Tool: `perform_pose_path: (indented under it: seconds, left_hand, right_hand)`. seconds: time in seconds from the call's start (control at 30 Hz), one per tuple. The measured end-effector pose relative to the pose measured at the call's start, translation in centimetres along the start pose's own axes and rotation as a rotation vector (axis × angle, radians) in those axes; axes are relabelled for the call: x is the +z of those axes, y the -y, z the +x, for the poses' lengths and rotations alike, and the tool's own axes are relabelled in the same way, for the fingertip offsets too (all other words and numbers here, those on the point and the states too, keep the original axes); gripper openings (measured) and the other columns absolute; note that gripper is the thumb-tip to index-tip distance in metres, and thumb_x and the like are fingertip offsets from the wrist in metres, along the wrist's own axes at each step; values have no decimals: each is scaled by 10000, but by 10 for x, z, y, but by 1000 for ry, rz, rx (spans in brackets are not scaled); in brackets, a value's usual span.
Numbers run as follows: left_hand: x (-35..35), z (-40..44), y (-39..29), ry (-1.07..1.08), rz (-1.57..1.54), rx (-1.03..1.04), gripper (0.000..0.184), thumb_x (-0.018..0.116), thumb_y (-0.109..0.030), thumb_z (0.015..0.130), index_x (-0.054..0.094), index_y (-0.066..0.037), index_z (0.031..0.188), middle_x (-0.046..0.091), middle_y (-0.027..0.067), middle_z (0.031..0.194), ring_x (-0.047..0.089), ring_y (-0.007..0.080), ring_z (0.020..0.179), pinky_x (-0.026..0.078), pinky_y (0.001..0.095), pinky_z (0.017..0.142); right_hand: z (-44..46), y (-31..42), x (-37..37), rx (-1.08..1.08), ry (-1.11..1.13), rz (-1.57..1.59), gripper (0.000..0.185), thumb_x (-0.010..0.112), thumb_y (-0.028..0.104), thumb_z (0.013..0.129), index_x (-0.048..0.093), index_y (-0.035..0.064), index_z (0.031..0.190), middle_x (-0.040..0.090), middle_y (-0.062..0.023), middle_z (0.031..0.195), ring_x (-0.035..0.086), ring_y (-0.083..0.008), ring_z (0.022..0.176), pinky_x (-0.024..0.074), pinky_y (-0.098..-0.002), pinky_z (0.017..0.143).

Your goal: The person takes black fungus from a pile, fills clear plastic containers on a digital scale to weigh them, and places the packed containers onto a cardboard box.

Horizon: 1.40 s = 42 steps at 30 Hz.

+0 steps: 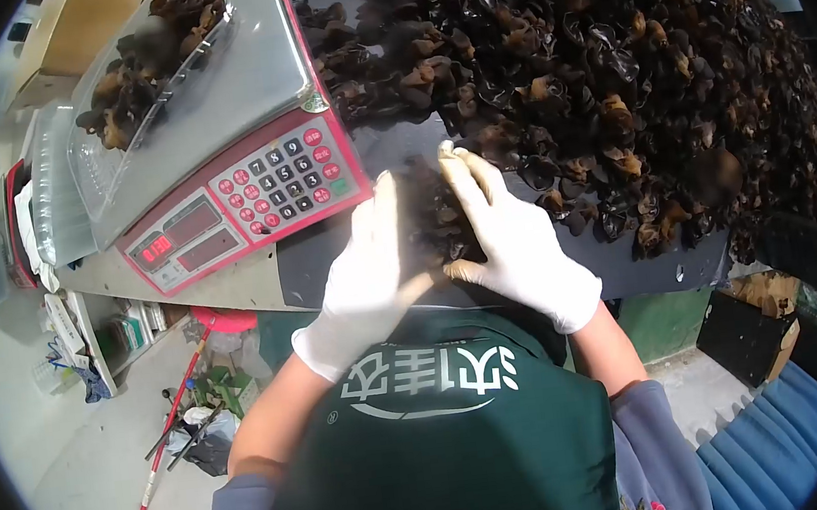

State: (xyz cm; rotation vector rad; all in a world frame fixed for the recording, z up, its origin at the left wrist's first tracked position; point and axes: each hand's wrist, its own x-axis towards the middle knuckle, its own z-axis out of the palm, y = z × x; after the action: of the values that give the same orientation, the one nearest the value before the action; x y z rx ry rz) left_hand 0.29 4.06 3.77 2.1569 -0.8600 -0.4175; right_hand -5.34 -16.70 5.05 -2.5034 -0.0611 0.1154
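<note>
White gloves cover both of my hands. My left hand [364, 260] stands on edge at the near side of the table, its fingers stretched forward and its thumb pointing inward. Facing it is my right hand [516, 239], fingers extended and thumb toward the left one. Between the palms lies a small heap of dark wood ear mushrooms [436, 214], slightly blurred. The thumbs nearly meet at its near side. Beyond my right hand spreads a large pile of brown-black wood ear mushrooms [598, 66].
A red digital scale [267, 185] stands at the left, its display lit. On its pan, a clear plastic tray [111, 172] holds more mushrooms. A cardboard box [72, 41] sits behind. Below are a red stick [176, 414], a dark bag [207, 445] and blue corrugated material [782, 445].
</note>
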Motion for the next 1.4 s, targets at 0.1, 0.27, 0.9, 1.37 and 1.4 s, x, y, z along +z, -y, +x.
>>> perform_pose_path:
  seconds: [0.1, 0.27, 0.9, 1.37, 1.4]
  left_hand:
    - [2, 6, -5, 88, -42, -116, 1167, 850, -91, 718, 108, 25, 1612, 428, 293, 1425, 559, 472, 1230, 520, 443, 998]
    - [6, 9, 2, 77, -201, -134, 978, 770, -39, 742, 282, -35, 1589, 480, 186, 1332, 604, 294, 943, 538, 367, 854]
    - [-204, 32, -3, -512, -181, 18, 695, 762, -5, 762, 519, -3, 1413, 579, 94, 1285, 596, 180, 1165, 484, 310, 1008]
    - [-294, 5, 88, -312, 271, -217, 812, 850, -167, 735, 511, -54, 1464, 565, 108, 1286, 557, 219, 989, 494, 317, 914]
    - [-297, 1, 86, -321, 252, -214, 795, 850, -171, 741, 519, -51, 1454, 565, 97, 1297, 555, 209, 989, 494, 313, 908]
  right_hand:
    - [11, 6, -3, -45, 40, 65, 1052, 827, 110, 704, 272, 67, 1596, 542, -193, 1276, 664, -372, 1030, 582, -431, 781]
    - [-1, 13, 12, 106, 9, 179, 876, 746, 31, 754, 352, 73, 1535, 580, -195, 1260, 681, -386, 1019, 583, -409, 846]
    - [180, 162, -67, -318, -88, 339, 694, 787, 36, 751, 502, 64, 1384, 681, -189, 1209, 684, -326, 1122, 546, -387, 955]
    - [318, 197, -54, -669, 146, -147, 420, 712, 142, 760, 672, 10, 1156, 700, -225, 1032, 684, -394, 988, 555, -443, 885]
    - [314, 189, -59, -697, 101, -112, 366, 691, 137, 768, 692, 18, 1113, 712, -213, 1053, 687, -391, 1010, 555, -441, 885]
